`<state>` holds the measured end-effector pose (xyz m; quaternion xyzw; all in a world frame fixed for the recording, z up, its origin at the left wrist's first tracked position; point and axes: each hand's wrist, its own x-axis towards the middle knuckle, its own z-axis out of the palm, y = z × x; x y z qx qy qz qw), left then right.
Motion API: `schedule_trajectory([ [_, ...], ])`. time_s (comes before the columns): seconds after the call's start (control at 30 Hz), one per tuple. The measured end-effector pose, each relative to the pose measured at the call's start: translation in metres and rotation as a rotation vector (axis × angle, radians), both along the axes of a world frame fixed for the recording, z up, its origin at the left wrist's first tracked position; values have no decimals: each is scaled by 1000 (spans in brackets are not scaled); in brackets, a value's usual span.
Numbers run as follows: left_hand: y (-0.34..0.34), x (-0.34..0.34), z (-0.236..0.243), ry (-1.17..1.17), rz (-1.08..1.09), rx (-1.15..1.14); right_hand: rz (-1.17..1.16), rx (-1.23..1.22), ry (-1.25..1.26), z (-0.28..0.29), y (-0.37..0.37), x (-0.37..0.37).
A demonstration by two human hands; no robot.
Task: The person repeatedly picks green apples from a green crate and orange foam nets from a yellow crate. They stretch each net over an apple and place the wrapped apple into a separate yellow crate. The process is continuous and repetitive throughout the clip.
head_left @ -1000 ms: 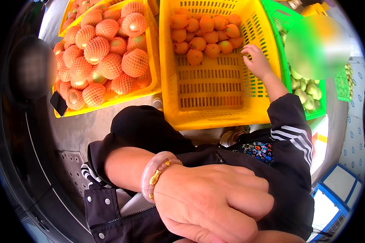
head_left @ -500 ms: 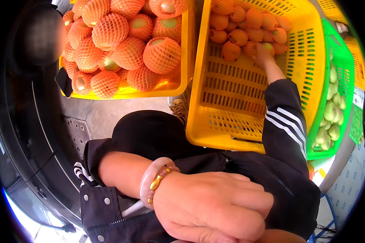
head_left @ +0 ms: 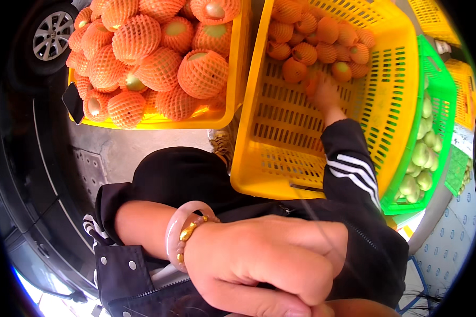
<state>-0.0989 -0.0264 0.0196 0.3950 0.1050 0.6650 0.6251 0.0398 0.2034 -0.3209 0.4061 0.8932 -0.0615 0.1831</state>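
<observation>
Deep in the yellow slatted crate [head_left: 293, 182], my right hand [head_left: 327, 95] is closed on a fruit in an orange foam net [head_left: 310, 87], which its fingers partly cover. Several more netted fruits [head_left: 328, 30] are packed along the crate's far end, just beyond that hand. My left hand [head_left: 269, 259] is curled into a loose fist close in front of me. Its palm is turned away, so whether anything is inside cannot be seen. A pale pink bangle [head_left: 174, 235] and a beaded bracelet [head_left: 187, 232] circle its wrist.
At the far left, another yellow crate [head_left: 225, 113] is heaped with larger netted fruits [head_left: 203, 74]. A dark flat object [head_left: 73, 101] hangs at its corner. To the right, a green crate [head_left: 443, 113] holds pale green pear-shaped produce [head_left: 421, 153]. A dark car [head_left: 42, 158] stands left.
My right hand has moved left and slightly nearer within the crate, with a netted fruit now at its fingers. My left hand stays curled. The whole view has shifted slightly.
</observation>
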Motion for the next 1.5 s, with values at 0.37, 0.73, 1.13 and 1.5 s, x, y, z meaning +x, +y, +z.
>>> schedule_trajectory([
  [0.37,-13,47,2,480,231,-536,-570,-1353,884,168,3,55],
  [0.73,14,77,-26,439,86,-234,-279,-1543,1227,331,-113,115],
  [1.13,14,79,-26,478,310,-104,-378,-1730,1478,298,-147,106],
  [1.5,9,70,-15,836,430,-17,-466,-1980,1415,293,-151,103],
])
